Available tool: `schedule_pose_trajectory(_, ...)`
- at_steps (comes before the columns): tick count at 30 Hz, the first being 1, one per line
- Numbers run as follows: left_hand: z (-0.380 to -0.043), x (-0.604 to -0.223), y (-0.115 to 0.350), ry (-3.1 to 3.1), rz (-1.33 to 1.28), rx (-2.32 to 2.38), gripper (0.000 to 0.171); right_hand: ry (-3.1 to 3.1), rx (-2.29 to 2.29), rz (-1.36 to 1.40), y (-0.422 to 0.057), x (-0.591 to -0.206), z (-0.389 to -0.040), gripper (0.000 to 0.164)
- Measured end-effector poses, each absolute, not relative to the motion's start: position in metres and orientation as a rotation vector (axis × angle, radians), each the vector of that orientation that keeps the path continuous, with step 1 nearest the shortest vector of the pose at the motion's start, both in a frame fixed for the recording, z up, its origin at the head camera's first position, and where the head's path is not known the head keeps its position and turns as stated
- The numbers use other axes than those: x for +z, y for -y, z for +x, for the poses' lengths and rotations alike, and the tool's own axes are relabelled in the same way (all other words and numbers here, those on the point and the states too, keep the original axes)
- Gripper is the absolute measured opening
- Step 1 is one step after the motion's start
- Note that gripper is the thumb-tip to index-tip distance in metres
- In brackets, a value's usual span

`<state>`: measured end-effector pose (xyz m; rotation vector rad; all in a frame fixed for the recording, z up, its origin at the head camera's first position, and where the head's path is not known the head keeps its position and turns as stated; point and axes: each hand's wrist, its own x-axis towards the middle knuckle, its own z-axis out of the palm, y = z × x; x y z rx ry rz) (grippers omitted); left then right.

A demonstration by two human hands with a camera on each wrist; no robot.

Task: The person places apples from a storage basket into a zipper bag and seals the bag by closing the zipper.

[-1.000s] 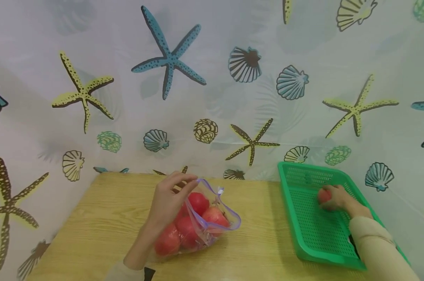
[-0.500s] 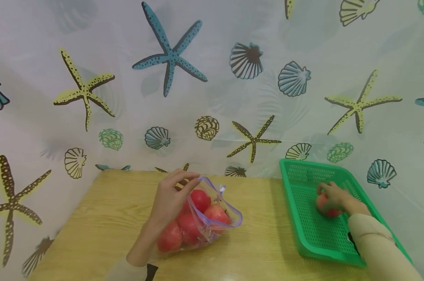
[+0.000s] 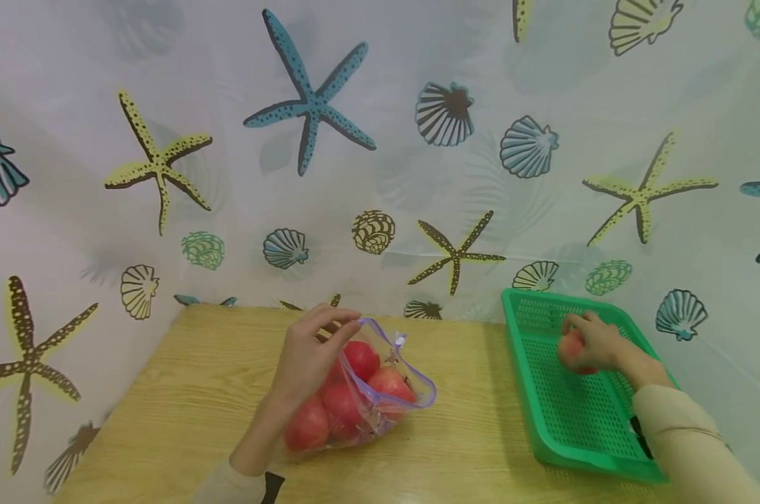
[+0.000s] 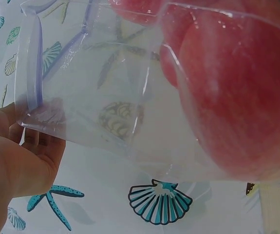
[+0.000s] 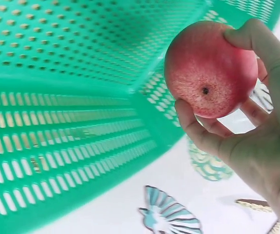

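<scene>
On the table (image 3: pixel 166 392) nearest us, our left hand (image 3: pixel 307 360) pinches the bag (image 3: pixel 380 392) rim; bare wood lies around it. Farther right, our right hand (image 3: pixel 597 343) grips an apple (image 3: pixel 569 348) over the tray (image 3: pixel 544 413). No writing shows.

On the table (image 3: pixel 166 392), the bag (image 3: pixel 380 392) of apples (image 3: pixel 339 409) lies at nine o'clock from the basket (image 3: pixel 544 420), well apart.

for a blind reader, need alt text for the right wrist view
The right hand holds a red fruit in its fingers above a green perforated basket. A seashell-print sheet shows below.
</scene>
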<state>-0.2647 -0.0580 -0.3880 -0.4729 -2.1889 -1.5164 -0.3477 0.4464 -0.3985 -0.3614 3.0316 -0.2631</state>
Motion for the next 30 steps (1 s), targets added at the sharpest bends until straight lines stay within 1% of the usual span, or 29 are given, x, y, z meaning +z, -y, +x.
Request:
schedule_pose_trajectory(6, -0.264, -0.388, 0.058, 2.2, -0.458, -1.515, 0.017, -3.099, -0.399, -0.473, -0.421, -0.376, -0.342, 0.05)
schedule_pose_trajectory(13, -0.265, -0.388, 0.057, 2.203, -0.446, -1.517, 0.017, -3.127, -0.551, -0.769, -0.372, -0.354, -0.329, 0.046)
schedule_pose_trajectory(17, -0.266, -0.387, 0.056, 2.206, -0.449, -1.53, 0.017, -3.13, -0.589, -0.915, -0.344, -0.344, -0.321, 0.048)
schedule_pose_trajectory(23, -0.267, -0.387, 0.055, 2.209, -0.464, -1.536, 0.017, -3.077, -0.672, -1.114, -0.307, -0.334, -0.311, 0.05)
schedule_pose_trajectory(30, -0.268, -0.389, 0.051, 2.224, -0.475, -1.531, 0.018, -2.911, -0.821, -1.247, -0.261, -0.33, -0.295, 0.051)
